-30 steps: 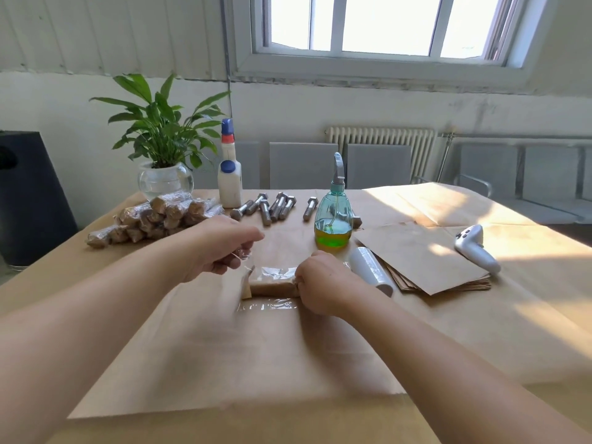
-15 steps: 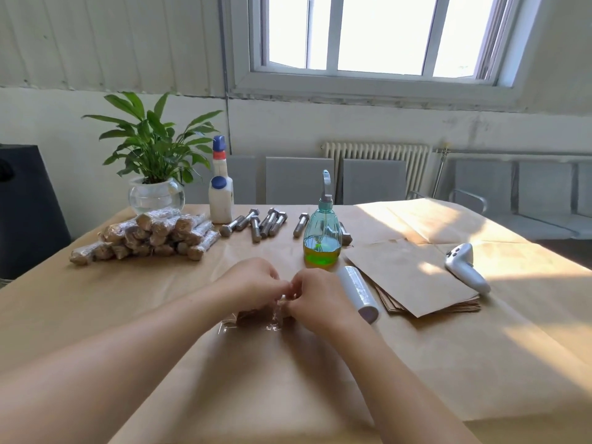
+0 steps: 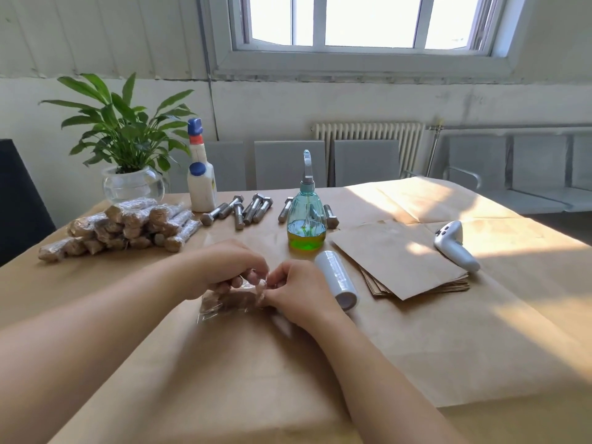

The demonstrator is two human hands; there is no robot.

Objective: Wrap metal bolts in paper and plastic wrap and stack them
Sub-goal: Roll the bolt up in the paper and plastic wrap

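Observation:
A paper-wrapped bolt (image 3: 231,301) lies on the brown paper in front of me, covered in clear plastic wrap. My left hand (image 3: 224,267) curls over its top and pinches the film. My right hand (image 3: 298,288) pinches the film at the bolt's right end. A pile of wrapped bolts (image 3: 125,225) sits at the left. Several bare metal bolts (image 3: 243,209) lie at the back centre. The plastic wrap roll (image 3: 338,283) lies just right of my right hand, beside a stack of brown paper sheets (image 3: 400,261).
A green-liquid pump bottle (image 3: 306,219) stands behind my hands. A white glue bottle (image 3: 200,174) and a potted plant (image 3: 128,149) stand at the back left. A white controller (image 3: 455,245) rests on the right. Brown paper (image 3: 448,331) covers the table.
My left hand came down from above the bolt and met my right hand over it. The loose film has been gathered around the bolt. The camera tilted up a little.

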